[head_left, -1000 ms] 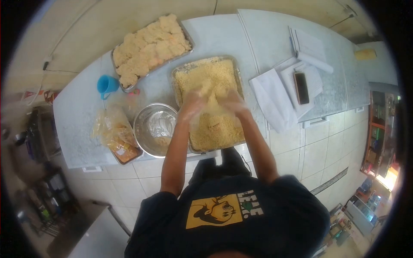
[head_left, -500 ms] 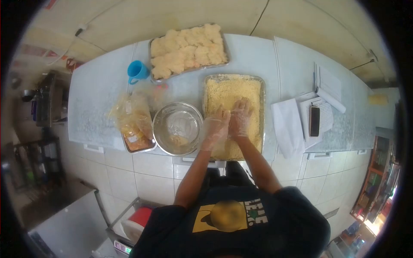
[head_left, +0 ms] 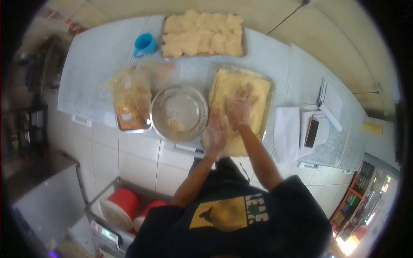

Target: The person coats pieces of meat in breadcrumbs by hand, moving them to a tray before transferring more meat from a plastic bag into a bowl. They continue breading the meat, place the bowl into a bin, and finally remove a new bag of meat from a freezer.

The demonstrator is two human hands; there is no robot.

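Observation:
A metal tray (head_left: 270,92) holds a layer of pale yellow crumbs (head_left: 232,81). My right hand (head_left: 241,105), in a clear glove, lies on the crumbs with its fingers spread. Lower down, near the tray's left edge, my left hand (head_left: 217,131) is also gloved and rests on the crumbs, its fingers extended. Neither hand grips anything. To the left of the tray stands a steel bowl (head_left: 180,112) with some pale residue inside. Behind it, a second tray is covered with pale coated pieces (head_left: 202,34).
A blue cup (head_left: 145,44) stands at the back left. Plastic bags (head_left: 129,88) lie over a small tray left of the bowl. Papers (head_left: 287,129) and a phone (head_left: 312,133) are on the right. Red-and-white containers (head_left: 120,208) sit below the table at left.
The view has shifted. From raised and blurred above the crumbs, both hands came down onto them; the crumb surface looks flatter. Since then the left hand has moved nearer the tray's left edge.

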